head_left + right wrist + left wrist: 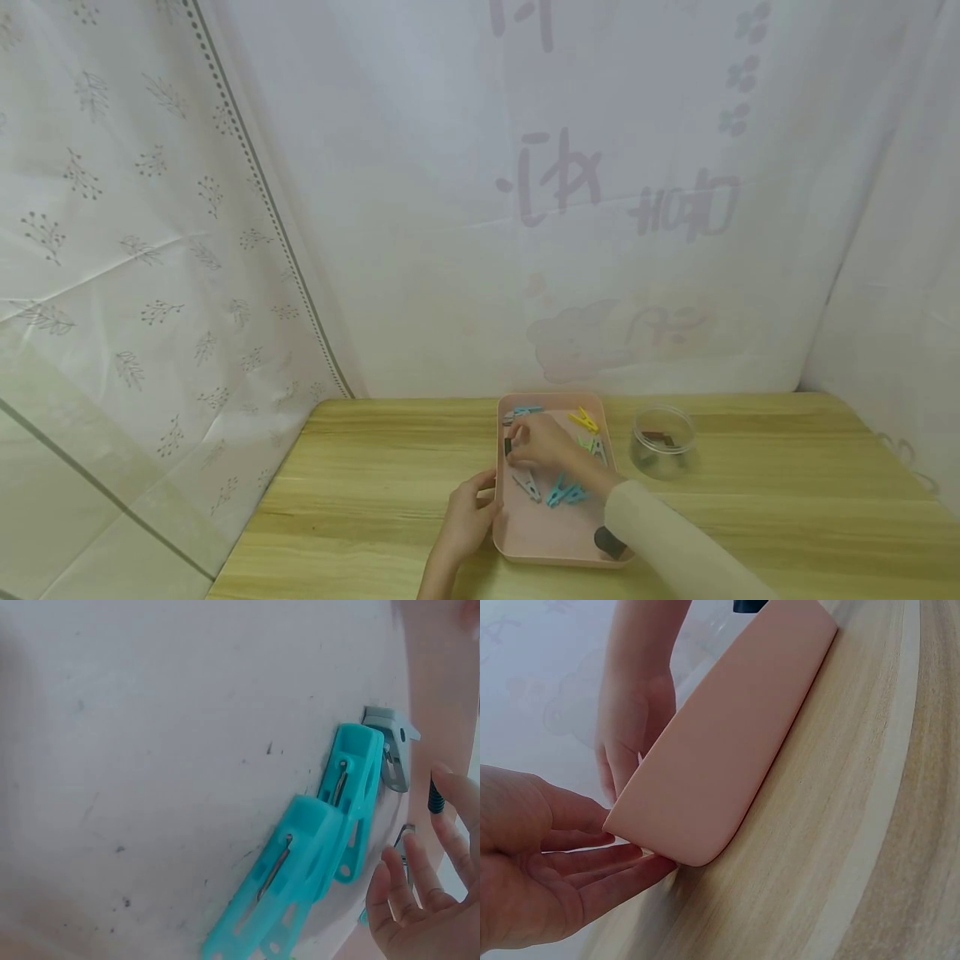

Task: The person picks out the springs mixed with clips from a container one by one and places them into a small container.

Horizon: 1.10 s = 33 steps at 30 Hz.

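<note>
My left hand [468, 517] grips the left side of a pink tray [551, 542], its fingertips at the tray's wall and lower edge in the left wrist view. Over the tray's left part, my right hand [543, 442] pinches a small black ridged piece [436, 796] between thumb and finger. Below that hand lie a grey clothespin [527, 485] and blue clothespins [557, 490]. A yellow clothespin [583, 419] sits near the far right corner, with a grey clothespin [599, 451] and a pale green one partly hidden by the right hand.
Right of the tray stands a clear round jar [663, 442] with reddish-brown and dark pieces inside. A black rounded object [609, 542] is beside the right sleeve. The wooden table [360, 500] meets printed curtains at its back and left.
</note>
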Tool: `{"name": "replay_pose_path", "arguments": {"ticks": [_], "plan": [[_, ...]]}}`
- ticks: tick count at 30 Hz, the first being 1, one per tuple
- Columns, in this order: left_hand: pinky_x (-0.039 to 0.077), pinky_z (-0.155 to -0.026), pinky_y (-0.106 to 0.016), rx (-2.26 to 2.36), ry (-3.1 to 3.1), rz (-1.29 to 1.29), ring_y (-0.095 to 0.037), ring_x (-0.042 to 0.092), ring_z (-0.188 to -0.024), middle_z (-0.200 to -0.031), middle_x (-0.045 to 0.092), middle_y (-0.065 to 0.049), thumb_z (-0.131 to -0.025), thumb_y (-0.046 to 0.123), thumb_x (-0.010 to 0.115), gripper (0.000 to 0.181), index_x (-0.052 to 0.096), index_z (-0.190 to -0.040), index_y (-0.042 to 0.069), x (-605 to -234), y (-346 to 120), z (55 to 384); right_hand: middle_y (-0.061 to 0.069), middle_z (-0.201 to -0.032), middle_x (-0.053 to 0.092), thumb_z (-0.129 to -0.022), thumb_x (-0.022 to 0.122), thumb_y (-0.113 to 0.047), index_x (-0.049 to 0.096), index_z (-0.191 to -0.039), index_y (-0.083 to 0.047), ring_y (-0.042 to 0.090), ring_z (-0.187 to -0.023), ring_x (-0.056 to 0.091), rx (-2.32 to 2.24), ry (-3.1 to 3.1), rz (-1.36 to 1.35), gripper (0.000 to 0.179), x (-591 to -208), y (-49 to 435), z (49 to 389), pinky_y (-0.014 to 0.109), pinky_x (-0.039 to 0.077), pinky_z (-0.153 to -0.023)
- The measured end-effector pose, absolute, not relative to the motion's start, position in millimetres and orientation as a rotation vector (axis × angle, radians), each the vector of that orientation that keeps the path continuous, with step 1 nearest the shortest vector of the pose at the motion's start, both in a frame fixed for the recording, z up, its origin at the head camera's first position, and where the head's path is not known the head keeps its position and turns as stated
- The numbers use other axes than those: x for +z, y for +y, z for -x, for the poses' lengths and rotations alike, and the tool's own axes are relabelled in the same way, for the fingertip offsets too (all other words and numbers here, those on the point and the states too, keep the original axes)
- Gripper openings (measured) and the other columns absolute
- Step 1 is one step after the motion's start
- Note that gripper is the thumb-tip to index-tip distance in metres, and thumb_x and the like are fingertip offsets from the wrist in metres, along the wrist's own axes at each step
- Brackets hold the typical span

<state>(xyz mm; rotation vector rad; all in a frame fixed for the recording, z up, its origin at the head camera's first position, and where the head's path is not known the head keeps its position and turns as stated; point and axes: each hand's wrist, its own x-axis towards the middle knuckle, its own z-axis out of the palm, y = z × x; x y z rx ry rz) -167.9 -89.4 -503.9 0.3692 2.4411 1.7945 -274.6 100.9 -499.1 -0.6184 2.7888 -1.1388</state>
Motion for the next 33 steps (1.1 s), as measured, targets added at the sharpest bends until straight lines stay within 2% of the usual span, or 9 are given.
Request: {"name": "replay_pose_path", "arguments": {"ticks": [8,18,28,33], "plan": [[0.065,-0.088,-0.056,1.798,2.429,-0.368,-0.054,0.07,-0.11,-0.132,0.061,-0.038,-0.097,-0.009,0.062,0.046,0.053,-0.141,-0.018,-504,-90,168,0.01,-0.095,0.07,-0.084,0.084,-0.009,0.072,-0.107,-0.001,0.017,-0.082,0.063,-1.248,2.742,0.691,0.027,-495,107,272,0.028,0.057,-0.064],[0.065,-0.089,-0.056,1.791,2.435,-0.368,-0.055,0.069,-0.111,-0.132,0.061,-0.038,-0.097,-0.009,0.063,0.046,0.053,-0.141,-0.017,-504,-90,168,0.007,-0.101,0.073,-0.082,0.087,-0.015,0.076,-0.106,-0.01,0.023,-0.094,0.068,-1.24,2.776,0.491,0.027,-488,110,269,0.038,0.062,-0.076],[0.065,-0.087,-0.054,1.773,2.465,-0.379,-0.053,0.071,-0.108,-0.13,0.062,-0.038,-0.096,-0.009,0.063,0.046,0.054,-0.14,-0.018,-504,-90,168,0.005,-0.097,0.071,-0.082,0.088,-0.019,0.076,-0.106,-0.008,0.02,-0.088,0.066,-1.263,2.79,0.443,0.029,-484,109,266,0.036,0.059,-0.071],[0.066,-0.087,-0.053,1.781,2.46,-0.384,-0.053,0.071,-0.108,-0.13,0.062,-0.038,-0.096,-0.009,0.063,0.046,0.054,-0.14,-0.017,-505,-90,168,0.008,-0.101,0.073,-0.083,0.089,-0.021,0.077,-0.106,-0.01,0.021,-0.09,0.068,-1.253,2.826,0.429,0.028,-482,109,265,0.037,0.062,-0.072]]}}
